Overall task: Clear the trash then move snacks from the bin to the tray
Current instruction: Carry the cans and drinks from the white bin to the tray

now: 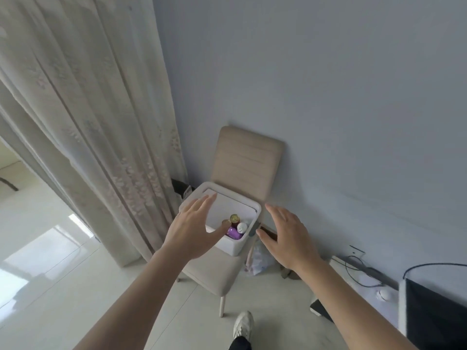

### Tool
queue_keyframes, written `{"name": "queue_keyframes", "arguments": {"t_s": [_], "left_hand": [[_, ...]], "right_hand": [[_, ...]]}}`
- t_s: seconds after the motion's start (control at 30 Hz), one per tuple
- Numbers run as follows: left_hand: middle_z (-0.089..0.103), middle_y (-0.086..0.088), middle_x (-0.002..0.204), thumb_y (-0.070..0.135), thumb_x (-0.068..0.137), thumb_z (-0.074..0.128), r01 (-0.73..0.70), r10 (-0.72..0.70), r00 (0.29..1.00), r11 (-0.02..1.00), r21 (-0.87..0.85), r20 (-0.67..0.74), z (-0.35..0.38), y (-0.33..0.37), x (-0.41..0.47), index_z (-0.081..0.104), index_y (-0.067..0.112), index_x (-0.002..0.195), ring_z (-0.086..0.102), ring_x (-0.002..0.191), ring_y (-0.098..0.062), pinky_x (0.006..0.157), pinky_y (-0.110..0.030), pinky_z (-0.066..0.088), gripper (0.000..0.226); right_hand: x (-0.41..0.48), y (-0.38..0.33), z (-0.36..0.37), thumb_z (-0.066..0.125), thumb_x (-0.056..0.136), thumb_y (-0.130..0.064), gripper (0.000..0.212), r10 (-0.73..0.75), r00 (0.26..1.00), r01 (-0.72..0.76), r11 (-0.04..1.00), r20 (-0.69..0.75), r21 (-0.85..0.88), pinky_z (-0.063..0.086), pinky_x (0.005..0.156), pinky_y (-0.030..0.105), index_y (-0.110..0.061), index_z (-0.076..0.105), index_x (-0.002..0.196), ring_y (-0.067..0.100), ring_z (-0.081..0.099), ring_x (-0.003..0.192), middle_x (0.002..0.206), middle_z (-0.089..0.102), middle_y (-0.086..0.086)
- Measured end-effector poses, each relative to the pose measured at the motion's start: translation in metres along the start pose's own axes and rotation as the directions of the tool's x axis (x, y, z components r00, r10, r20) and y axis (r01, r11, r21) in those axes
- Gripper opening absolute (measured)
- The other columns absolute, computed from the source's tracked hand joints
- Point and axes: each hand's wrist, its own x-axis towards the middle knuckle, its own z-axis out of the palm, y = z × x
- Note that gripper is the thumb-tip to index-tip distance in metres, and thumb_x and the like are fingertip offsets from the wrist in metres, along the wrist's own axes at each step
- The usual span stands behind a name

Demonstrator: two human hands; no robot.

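Left hand: fingers spread wide, over the bin's left edge.
Right hand: fingers spread wide, just right of the bin.

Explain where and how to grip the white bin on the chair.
Probably its opposite side walls under the rim, one hand from each side: the white bin is a broad open-topped box holding loose items, so keep it level. Left hand and right hand flank it.
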Motion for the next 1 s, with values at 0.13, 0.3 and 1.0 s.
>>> {"name": "queue_keyframes", "arguments": {"t_s": [0.13, 0.3, 1.0], "left_hand": [[0.024, 0.013, 0.166, 0.066, 0.092, 0.053, -0.018, 0.021, 0.997, 0.999, -0.035, 0.073, 0.038, -0.027, 0.046, 0.014, 0.04, 0.16, 0.018, 0.154, -0.012, 0.123, -0.037, 0.022, 0.083], [0.027, 0.012, 0.165, 0.058, 0.095, 0.057, -0.043, 0.047, 0.984, 0.999, -0.029, 0.172, 0.08, -0.052, 0.113, 0.017, 0.038, 0.16, 0.022, 0.152, -0.01, 0.12, -0.031, 0.022, 0.079], [0.038, 0.012, 0.159, 0.034, 0.093, 0.067, 0.007, 0.084, 0.857, 0.985, -0.174, 0.508, 0.305, -0.154, 0.29, 0.028, 0.035, 0.157, 0.03, 0.147, -0.009, 0.119, -0.033, 0.03, 0.075]], "right_hand": [[0.04, 0.025, 0.048, 0.035, 0.093, -0.068, 0.077, 0.025, 0.998, -0.028, 0.998, 0.052, 0.055, 0.037, 0.113, 0.034, -0.024, 0.029, 0.155, 0.02, 0.04, 0.139, 0.154, 0.042, -0.001], [0.099, 0.059, 0.105, 0.04, 0.096, -0.065, 0.075, 0.077, 0.986, -0.093, 0.99, 0.15, 0.104, 0.035, 0.117, 0.037, -0.027, 0.024, 0.158, 0.019, 0.035, 0.145, 0.16, 0.035, -0.003], [0.208, 0.136, 0.312, 0.057, 0.095, -0.054, 0.073, 0.188, 0.9, -0.28, 0.941, 0.394, 0.192, 0.031, 0.119, 0.029, -0.037, 0.022, 0.156, 0.012, 0.03, 0.147, 0.163, 0.027, -0.01]]}}
